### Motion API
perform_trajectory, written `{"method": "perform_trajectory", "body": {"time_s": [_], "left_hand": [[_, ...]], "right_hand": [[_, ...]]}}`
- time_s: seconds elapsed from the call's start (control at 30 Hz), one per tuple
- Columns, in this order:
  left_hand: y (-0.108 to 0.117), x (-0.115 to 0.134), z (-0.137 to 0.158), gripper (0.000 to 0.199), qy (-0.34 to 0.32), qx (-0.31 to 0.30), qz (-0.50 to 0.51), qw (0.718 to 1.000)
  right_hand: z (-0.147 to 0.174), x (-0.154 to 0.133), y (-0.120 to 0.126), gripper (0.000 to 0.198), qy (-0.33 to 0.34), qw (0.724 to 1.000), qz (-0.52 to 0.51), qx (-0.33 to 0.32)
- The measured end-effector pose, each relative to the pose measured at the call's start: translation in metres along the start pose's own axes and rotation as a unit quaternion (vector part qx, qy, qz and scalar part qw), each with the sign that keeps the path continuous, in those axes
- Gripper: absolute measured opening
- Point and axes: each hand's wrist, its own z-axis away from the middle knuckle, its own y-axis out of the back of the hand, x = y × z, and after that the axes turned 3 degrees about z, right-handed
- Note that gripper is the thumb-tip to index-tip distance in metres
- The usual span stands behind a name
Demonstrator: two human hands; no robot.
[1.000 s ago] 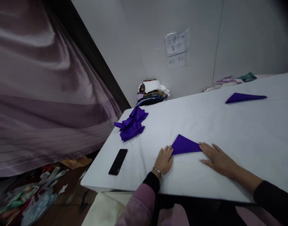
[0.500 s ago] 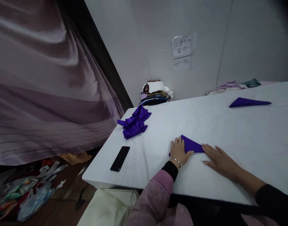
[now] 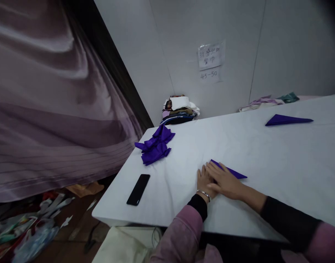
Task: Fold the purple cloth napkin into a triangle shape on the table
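Note:
On the white-covered table (image 3: 184,204) lies a purple cloth napkin (image 3: 237,174) folded into a flat triangle. Both of my hands rest on its left part and cover much of it. My left hand (image 3: 203,182), with a silver bracelet at the wrist, lies flat, fingers pointing away from me. My right hand (image 3: 226,182) is stretched out flat over the napkin and overlaps the left hand's fingers. The napkin's right tip and upper edge stay visible. Farther back on the right sits another folded purple napkin (image 3: 288,120).
A crumpled heap of purple cloth (image 3: 156,146) lies at the table's left, with a black phone (image 3: 138,189) nearer me. Folded clothes (image 3: 181,109) are stacked by the wall behind. A pinkish curtain (image 3: 60,109) hangs at left, above plastic bags (image 3: 37,237) on the floor.
My right hand has slid left from the napkin's right tip to its left part, over my left hand. The left hand stays nearly in place. The view has shifted slightly.

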Motion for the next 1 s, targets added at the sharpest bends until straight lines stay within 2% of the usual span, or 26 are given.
{"method": "perform_trajectory", "body": {"time_s": [0.1, 0.2, 0.4, 0.63, 0.87, 1.0], "left_hand": [[-0.001, 0.001, -0.001, 0.065, 0.003, 0.019, -0.036, 0.999], [0.0, 0.002, 0.0, 0.068, 0.0, 0.018, -0.03, 0.999], [0.001, -0.001, 0.003, 0.075, 0.004, 0.009, 0.028, 1.0], [0.008, 0.0, 0.005, 0.081, 0.029, -0.001, 0.092, 0.995], [0.016, -0.002, 0.009, 0.087, 0.027, -0.016, 0.111, 0.993], [0.017, -0.012, 0.024, 0.08, 0.056, -0.02, 0.099, 0.993]], "right_hand": [[-0.032, -0.016, -0.01, 0.081, -0.007, 0.997, -0.048, -0.055], [-0.039, -0.006, -0.025, 0.081, -0.029, 0.995, -0.074, -0.051], [-0.016, 0.032, -0.038, 0.076, -0.043, 0.998, -0.049, 0.003], [0.01, 0.062, -0.041, 0.074, -0.036, 0.999, 0.025, 0.023], [0.021, 0.071, -0.042, 0.073, -0.042, 0.998, 0.05, 0.023], [0.02, 0.069, -0.039, 0.073, -0.046, 0.997, 0.055, 0.023]]}}
